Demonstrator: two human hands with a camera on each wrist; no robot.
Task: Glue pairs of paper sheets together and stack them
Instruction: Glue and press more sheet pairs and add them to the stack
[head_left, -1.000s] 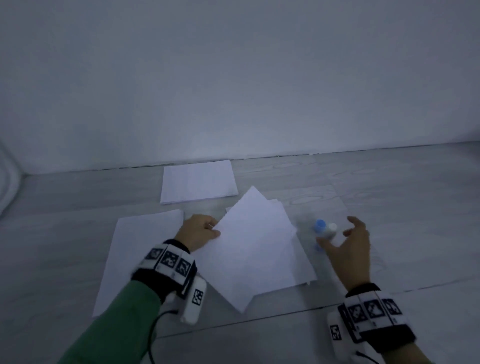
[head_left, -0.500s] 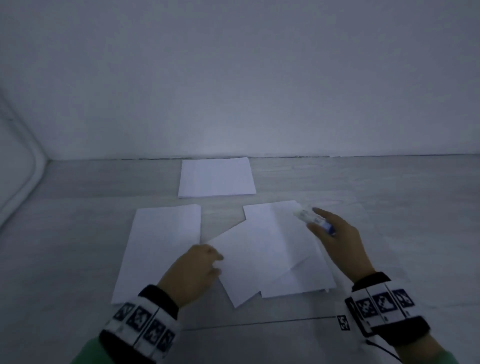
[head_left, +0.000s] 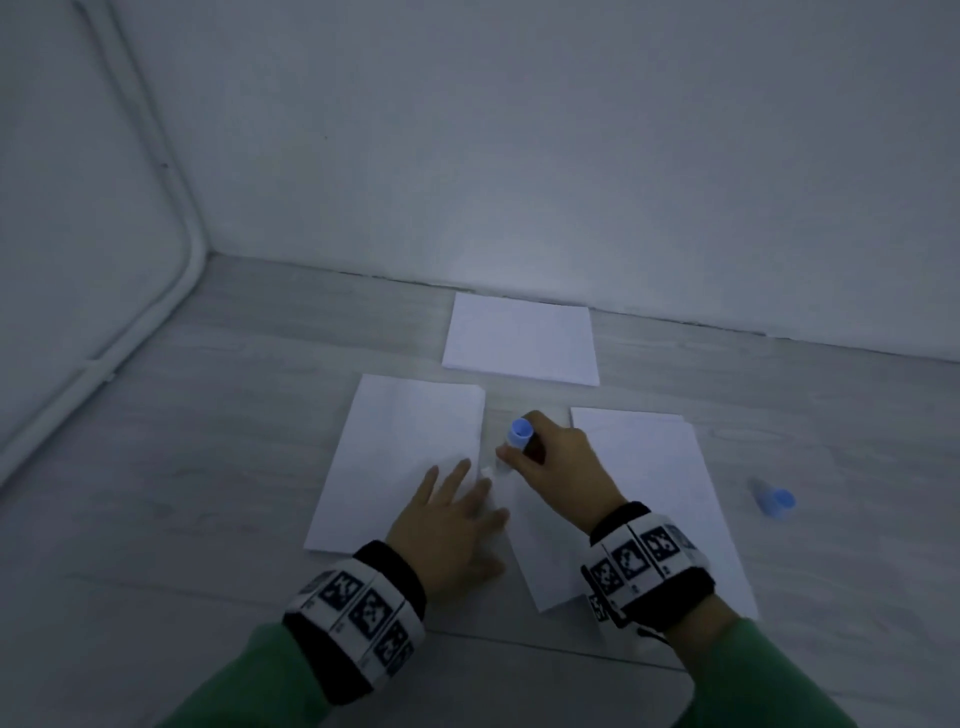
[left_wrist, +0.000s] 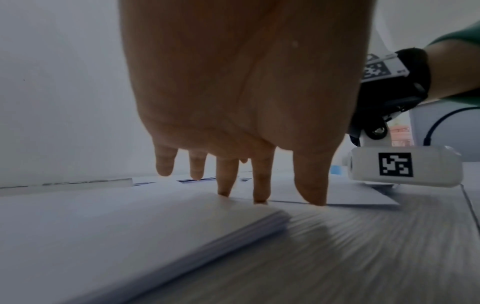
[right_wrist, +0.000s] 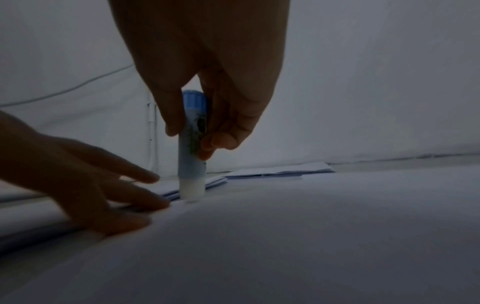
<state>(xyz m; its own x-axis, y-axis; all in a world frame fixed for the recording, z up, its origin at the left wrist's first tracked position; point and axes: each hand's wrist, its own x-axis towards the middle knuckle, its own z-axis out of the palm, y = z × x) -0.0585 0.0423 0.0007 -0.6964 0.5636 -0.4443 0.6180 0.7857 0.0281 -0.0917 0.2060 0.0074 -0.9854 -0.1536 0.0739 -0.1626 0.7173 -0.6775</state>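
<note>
Pale floor (head_left: 218, 467) carries 3 paper piles. Right hand (head_left: 558, 467) fingers (right_wrist: 221, 139) clamp the glue stick (right_wrist: 192, 156) upright, tip on the near sheet (head_left: 675, 478); left hand (head_left: 447, 519) fingers, spread, pin its edge. Gluing has started; next, steady strokes across it.

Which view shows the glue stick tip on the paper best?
Right wrist: the glue stick stands upright, white tip on the sheet. Head shows only its blue end above the right hand. Left wrist: hidden.
</note>
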